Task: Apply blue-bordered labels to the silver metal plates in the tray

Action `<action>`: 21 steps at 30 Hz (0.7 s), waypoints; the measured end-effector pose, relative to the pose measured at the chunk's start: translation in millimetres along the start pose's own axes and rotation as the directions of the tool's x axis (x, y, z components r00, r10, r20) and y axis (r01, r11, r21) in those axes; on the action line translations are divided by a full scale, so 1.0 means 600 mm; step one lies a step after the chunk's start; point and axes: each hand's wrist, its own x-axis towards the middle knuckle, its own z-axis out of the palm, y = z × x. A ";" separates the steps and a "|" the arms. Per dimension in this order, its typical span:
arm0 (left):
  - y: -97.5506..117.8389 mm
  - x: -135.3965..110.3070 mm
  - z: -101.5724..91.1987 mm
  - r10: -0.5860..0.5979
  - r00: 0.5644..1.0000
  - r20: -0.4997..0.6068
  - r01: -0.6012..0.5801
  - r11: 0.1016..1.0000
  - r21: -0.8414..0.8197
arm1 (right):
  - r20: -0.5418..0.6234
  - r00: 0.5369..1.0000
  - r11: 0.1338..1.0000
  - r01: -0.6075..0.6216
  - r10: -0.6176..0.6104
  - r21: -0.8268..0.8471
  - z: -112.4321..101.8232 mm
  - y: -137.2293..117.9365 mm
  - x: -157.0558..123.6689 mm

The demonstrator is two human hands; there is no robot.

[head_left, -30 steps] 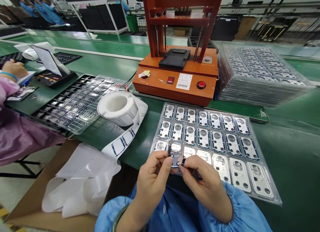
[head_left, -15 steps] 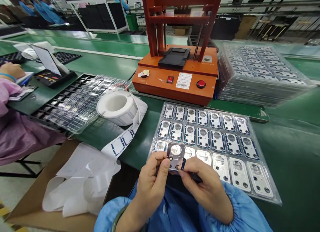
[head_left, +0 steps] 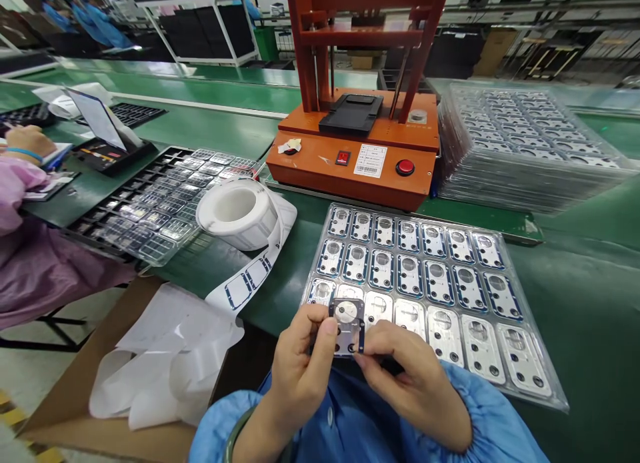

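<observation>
My left hand (head_left: 303, 363) pinches a small silver metal plate (head_left: 345, 328) by its left edge, between thumb and fingers. The plate has a round recess near its top and small dark holes lower down. Along its lower right edge runs a thin dark blue adhesive frame (head_left: 361, 336), pinched by the thumb and forefinger of my right hand (head_left: 415, 376). How much of the frame lies against the plate, I cannot tell. Just beyond my hands is a clear plastic tray (head_left: 543, 323) with rows of similar plates; many carry blue edging, while several in the nearest row are plain silver.
A sticker roll (head_left: 235, 213) trails its strip toward a cardboard box (head_left: 165, 443) of white backing paper. An orange press (head_left: 350, 166) stands behind the tray, beside stacked filled trays (head_left: 535, 176). At far left, a co-worker's hand (head_left: 30, 142) is near a propped screen (head_left: 95, 116).
The plate has come slightly lower and nearer to me. The dark frame at its lower right has swung from sticking out sideways to lying along the plate's edge, with my right fingers still on it.
</observation>
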 end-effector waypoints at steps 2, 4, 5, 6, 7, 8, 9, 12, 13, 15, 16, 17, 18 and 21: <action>0.001 0.000 0.002 0.022 1.000 -0.021 -0.021 0.999 0.028 | 0.001 1.000 1.000 0.000 0.000 0.007 -0.001 -0.001 0.000; 0.000 0.001 0.004 0.046 0.998 -0.041 -0.044 0.998 0.055 | 0.007 1.000 1.000 -0.004 0.004 0.015 -0.001 -0.001 -0.001; 0.000 0.002 0.005 0.056 0.997 -0.052 -0.052 0.996 0.066 | 0.014 1.000 1.000 -0.007 0.007 0.017 0.000 0.000 -0.001; 0.000 0.003 0.006 0.060 0.996 -0.063 -0.055 0.996 0.077 | 0.018 1.000 1.000 -0.008 0.008 0.014 0.000 0.000 -0.002; -0.001 0.003 0.007 0.058 0.995 -0.078 -0.051 0.995 0.088 | 0.024 1.000 1.000 -0.008 0.008 0.009 0.000 0.001 -0.003; -0.002 0.004 0.007 0.054 0.995 -0.089 -0.045 0.994 0.098 | 0.027 1.000 1.000 -0.005 0.005 0.002 0.001 0.001 -0.003; -0.003 0.004 0.008 0.049 0.994 -0.098 -0.039 0.993 0.107 | 0.030 1.000 1.000 0.000 0.000 -0.004 0.001 0.002 -0.004; -0.004 0.002 0.006 0.047 0.993 -0.105 -0.036 0.994 0.104 | 0.049 0.999 1.000 0.017 -0.016 -0.012 0.000 0.003 -0.004; -0.005 0.001 0.006 0.051 0.993 -0.103 -0.040 0.994 0.099 | 0.058 0.998 1.000 0.020 -0.019 -0.009 0.000 0.003 -0.004; -0.004 0.000 0.004 0.053 0.993 -0.104 -0.043 0.994 0.097 | 0.069 0.997 1.000 0.018 -0.017 -0.002 -0.001 0.004 -0.004; -0.004 0.000 0.004 0.051 0.993 -0.104 -0.040 0.994 0.103 | 0.070 0.997 1.000 0.016 -0.016 0.000 -0.001 0.004 -0.004; -0.003 0.000 0.003 0.045 0.993 -0.109 -0.033 0.993 0.111 | 0.070 0.997 1.000 0.015 -0.015 0.001 -0.001 0.004 -0.004; -0.003 0.001 0.003 0.037 0.992 -0.118 -0.023 0.993 0.118 | 0.068 0.998 1.000 0.016 -0.016 0.000 -0.001 0.004 -0.003; 0.001 0.003 0.002 0.036 0.990 -0.138 -0.017 0.991 0.136 | 0.073 0.997 1.000 0.023 -0.022 -0.011 -0.002 0.002 -0.001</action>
